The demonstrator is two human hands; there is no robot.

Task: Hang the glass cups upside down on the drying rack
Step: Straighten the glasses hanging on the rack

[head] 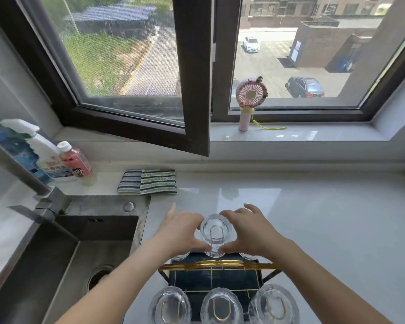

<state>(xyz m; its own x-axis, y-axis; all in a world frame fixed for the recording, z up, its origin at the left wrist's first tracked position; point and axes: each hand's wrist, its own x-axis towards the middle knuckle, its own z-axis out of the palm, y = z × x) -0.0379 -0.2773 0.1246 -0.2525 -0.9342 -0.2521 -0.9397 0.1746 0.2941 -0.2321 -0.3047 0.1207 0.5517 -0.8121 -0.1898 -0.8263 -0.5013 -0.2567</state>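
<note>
Both hands cup 1 glass cup (215, 232) at the far side of the drying rack (218, 267) — the left hand (182, 232) and right hand (248, 228) press it from either side, fingers curled around its wall. It is upside down, with a gold prong showing through its base. 3 cups (220, 307) hang on the near row already, and 2 more flank this one. To do this step well, lower it straight so the prong stays centred, then ease both hands apart evenly — a tilt could knock the neighbours.
</note>
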